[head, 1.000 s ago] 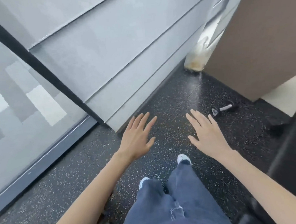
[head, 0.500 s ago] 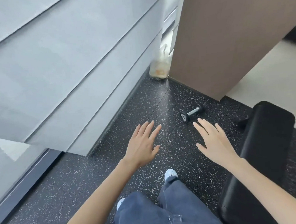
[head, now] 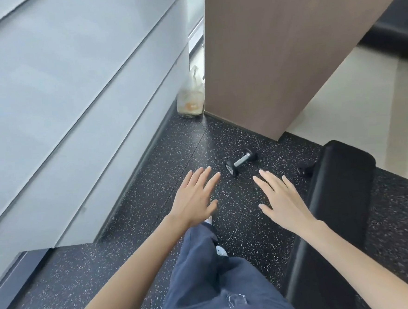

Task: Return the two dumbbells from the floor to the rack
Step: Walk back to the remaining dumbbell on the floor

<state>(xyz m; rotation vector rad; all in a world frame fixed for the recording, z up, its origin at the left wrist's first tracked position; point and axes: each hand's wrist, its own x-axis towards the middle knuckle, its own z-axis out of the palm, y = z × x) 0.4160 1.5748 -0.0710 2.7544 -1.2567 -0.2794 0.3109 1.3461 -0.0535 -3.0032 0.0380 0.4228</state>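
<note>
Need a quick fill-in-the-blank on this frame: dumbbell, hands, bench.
The dumbbell lies on the speckled ____.
The left hand and the right hand are both ____, fingers straight.
The black bench stands on the person's ____ side.
Missing: floor; open; right.

Both arms out fwd, left hand [head: 193, 199] & right hand [head: 281, 196] palms down, fingers straight.
</note>
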